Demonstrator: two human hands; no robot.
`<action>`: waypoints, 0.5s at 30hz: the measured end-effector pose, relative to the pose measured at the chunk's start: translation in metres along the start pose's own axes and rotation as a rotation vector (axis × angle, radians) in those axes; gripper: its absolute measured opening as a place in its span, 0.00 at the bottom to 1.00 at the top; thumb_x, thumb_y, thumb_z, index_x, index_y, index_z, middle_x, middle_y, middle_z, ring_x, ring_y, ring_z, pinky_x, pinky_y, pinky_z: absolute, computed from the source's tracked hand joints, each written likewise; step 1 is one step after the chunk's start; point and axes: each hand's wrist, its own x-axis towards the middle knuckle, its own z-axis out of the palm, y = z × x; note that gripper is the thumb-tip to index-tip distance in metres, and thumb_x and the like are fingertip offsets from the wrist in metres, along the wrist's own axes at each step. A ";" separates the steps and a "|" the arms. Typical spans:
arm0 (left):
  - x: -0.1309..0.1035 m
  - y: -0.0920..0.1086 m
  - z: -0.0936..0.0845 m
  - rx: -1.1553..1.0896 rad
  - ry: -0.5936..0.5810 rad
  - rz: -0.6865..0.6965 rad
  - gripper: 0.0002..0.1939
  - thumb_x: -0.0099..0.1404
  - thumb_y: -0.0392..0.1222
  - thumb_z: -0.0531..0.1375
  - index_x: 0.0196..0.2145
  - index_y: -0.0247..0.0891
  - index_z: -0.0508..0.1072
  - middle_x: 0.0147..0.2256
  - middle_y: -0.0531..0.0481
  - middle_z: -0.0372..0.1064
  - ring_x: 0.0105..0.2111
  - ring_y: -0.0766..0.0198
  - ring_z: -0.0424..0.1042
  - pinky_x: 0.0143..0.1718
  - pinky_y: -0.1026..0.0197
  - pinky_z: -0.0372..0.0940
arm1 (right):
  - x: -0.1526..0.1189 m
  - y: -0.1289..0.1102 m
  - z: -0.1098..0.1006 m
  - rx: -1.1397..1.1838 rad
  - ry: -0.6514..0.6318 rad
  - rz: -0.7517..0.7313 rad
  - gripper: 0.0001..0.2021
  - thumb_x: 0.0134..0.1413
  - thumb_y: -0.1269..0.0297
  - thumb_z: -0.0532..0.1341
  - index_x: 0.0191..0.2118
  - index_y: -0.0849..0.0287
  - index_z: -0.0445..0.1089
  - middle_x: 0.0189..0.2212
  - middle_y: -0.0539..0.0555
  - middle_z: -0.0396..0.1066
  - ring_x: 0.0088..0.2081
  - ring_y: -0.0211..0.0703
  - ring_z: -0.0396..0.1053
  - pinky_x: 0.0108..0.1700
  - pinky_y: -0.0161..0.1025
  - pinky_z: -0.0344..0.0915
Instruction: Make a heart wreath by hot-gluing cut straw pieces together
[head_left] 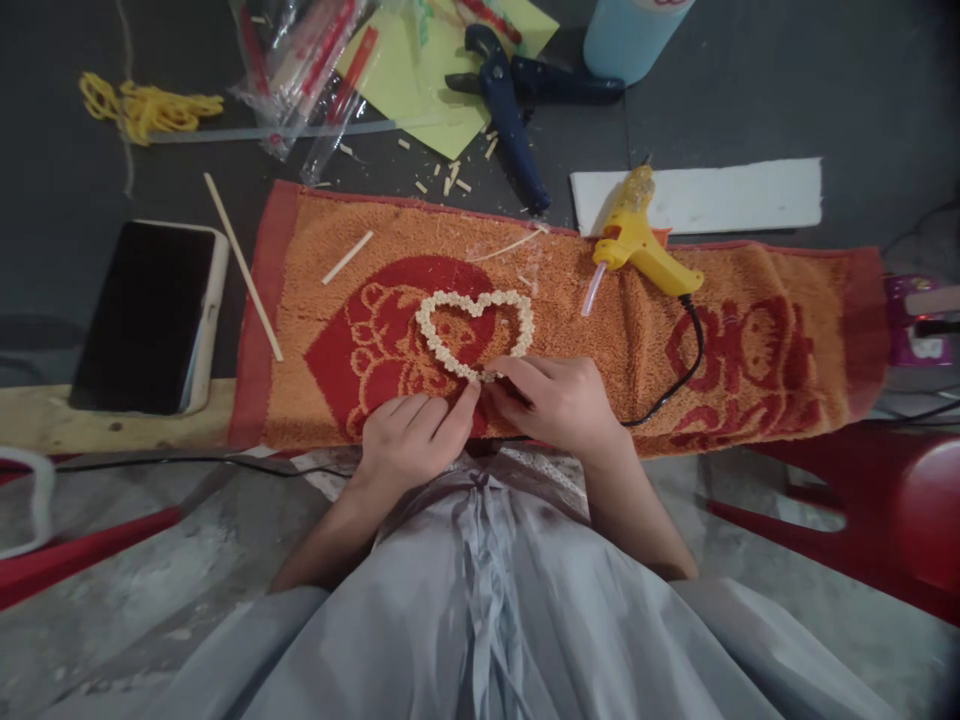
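Observation:
A cream heart-shaped frame (442, 347), made of small pale pieces, rests on the orange and red towel (600, 370) in front of me. My right hand (559, 400) pinches the heart's lower end between thumb and fingers. From the other side, my left hand (416, 438) has its fingers curled, and its fingertips press at the heart's bottom point. The exact contact under the fingertips is partly hidden. Right of the heart lies a yellow glue gun (637, 240), a clear glue stick in its back and its nozzle over a white board (735, 195).
Navy cutters (510, 110) lie beyond the towel among small cut stick pieces. Thin wooden sticks (244, 265) lie at left beside a phone (146, 315). Further back are yellow cord (146, 108), plastic packets (300, 70), yellow-green paper (420, 80) and a blue bottle (630, 40). A black cable (697, 350) crosses the towel.

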 end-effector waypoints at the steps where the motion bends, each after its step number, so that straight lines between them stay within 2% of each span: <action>1: 0.000 0.000 0.000 0.006 0.000 0.004 0.17 0.61 0.33 0.60 0.49 0.35 0.73 0.18 0.58 0.59 0.20 0.69 0.61 0.25 0.59 0.50 | 0.000 0.000 0.000 0.005 0.000 0.002 0.12 0.63 0.62 0.55 0.38 0.59 0.75 0.23 0.49 0.72 0.22 0.32 0.61 0.24 0.35 0.46; 9: 0.002 -0.001 -0.002 0.043 0.020 0.050 0.16 0.61 0.33 0.60 0.47 0.31 0.73 0.17 0.58 0.59 0.19 0.68 0.60 0.25 0.60 0.52 | 0.000 0.000 0.000 0.055 0.030 -0.004 0.12 0.62 0.63 0.55 0.43 0.59 0.74 0.23 0.49 0.73 0.22 0.32 0.63 0.24 0.34 0.48; 15: 0.002 0.000 -0.002 -0.007 0.060 -0.008 0.14 0.61 0.33 0.60 0.45 0.31 0.73 0.19 0.57 0.64 0.20 0.68 0.63 0.26 0.60 0.55 | 0.000 0.000 -0.002 0.141 0.105 -0.012 0.13 0.59 0.64 0.58 0.45 0.64 0.74 0.19 0.46 0.68 0.19 0.31 0.59 0.23 0.32 0.51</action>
